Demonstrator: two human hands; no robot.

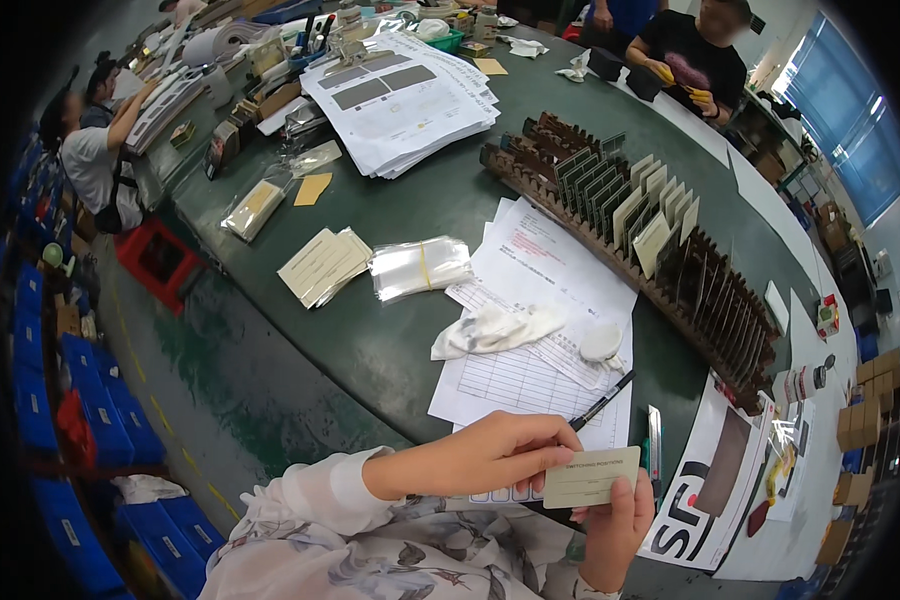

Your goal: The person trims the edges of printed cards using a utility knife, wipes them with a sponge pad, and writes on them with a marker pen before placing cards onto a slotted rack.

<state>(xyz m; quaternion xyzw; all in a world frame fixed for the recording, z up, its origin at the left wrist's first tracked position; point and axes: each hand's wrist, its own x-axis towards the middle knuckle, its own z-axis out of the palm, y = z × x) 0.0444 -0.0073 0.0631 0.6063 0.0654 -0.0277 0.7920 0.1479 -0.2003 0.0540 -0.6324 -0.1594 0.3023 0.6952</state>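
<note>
A cream rectangular label plate [592, 486] with printed lines is held low in front of me. My right hand [620, 522] grips its right side, thumb on the front face. At its upper left corner, my left hand [515, 452] pinches the edge between thumb and fingers; the fingertips behind it are partly hidden. Just beyond the plate, a black pen [604, 400] lies on printed sheets [505, 388]. A utility knife [654, 445] rests to the right. Further off are a crumpled white cloth [500, 330] and a round white pad [601, 343].
Similar cream plates [320, 268] lie fanned beside banded clear bags [422, 268]. A long brown slotted rack [705, 325] holds several upright plates across the right. Paper stacks [400, 105] stand far back on the green table [390, 370]. A co-worker wearing yellow gloves [703, 100] is opposite.
</note>
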